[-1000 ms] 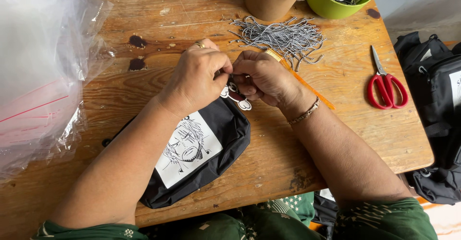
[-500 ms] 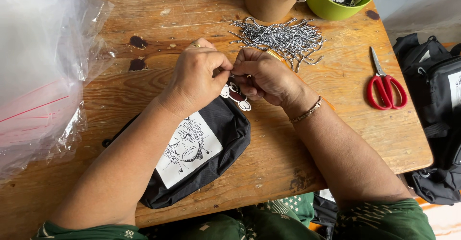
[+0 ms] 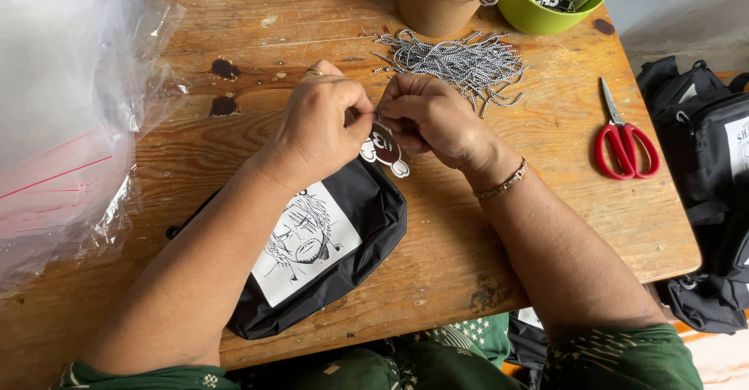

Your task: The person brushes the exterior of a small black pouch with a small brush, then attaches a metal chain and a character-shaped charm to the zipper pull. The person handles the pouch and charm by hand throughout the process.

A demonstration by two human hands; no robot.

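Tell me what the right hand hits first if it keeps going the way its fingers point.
The right hand points across toward the left hand, pinching at the small tag between them. It would most likely meet the left hand's fingers almost at once; they already look to touch.

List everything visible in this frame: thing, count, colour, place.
Table: one, wood, under everything.
Pouch: one, black with a white drawn patch, under the forearms.
Tag: one, dark and white, between both hands.
Cords: a pile, black-and-white, far centre.
Cup: one, brown, far edge, holding tags.
Bowl: one, green, far right.
Scissors: one, red-handled, right.
Plastic bags: a heap, clear, left.
Black bags: several, right of the table.
Bracelet: one, right wrist.
Left hand: pinching at the tag.
Right hand: pinching at the tag.
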